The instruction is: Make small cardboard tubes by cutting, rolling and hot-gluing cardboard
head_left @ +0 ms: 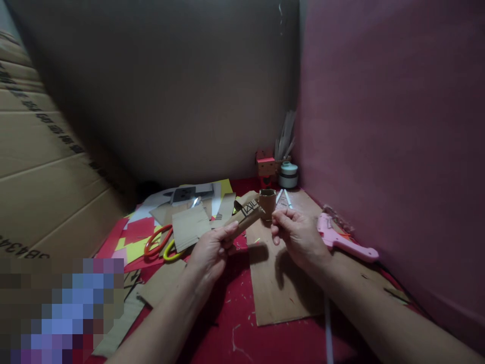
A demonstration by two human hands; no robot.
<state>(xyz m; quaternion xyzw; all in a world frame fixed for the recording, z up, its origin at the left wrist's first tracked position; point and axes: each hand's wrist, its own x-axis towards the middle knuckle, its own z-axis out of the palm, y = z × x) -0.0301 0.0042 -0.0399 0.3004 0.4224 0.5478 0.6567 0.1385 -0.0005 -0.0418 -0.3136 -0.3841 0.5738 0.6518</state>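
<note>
My left hand [212, 248] grips a folded strip of brown cardboard [248, 216] with black print on it, between thumb and fingers. The strip points up and to the right. Close to its far end, my right hand [299, 235] is closed in a pinch, apart from the strip; whatever is between its fingertips is too small to tell. Just behind stands a small open-topped cardboard tube [267, 203]. Beneath the right hand lies a flat brown board [278, 298]. A pink glue gun [350, 245] rests to the right of that hand.
Scissors with red and yellow handles [151, 245], cardboard pieces [189, 225] and coloured paper [138, 230] cover the left side. A cardboard figure [265, 167] and a pale green jar [288, 175] stand at the back. A large carton [34, 151] and a pink panel [394, 126] flank the red surface.
</note>
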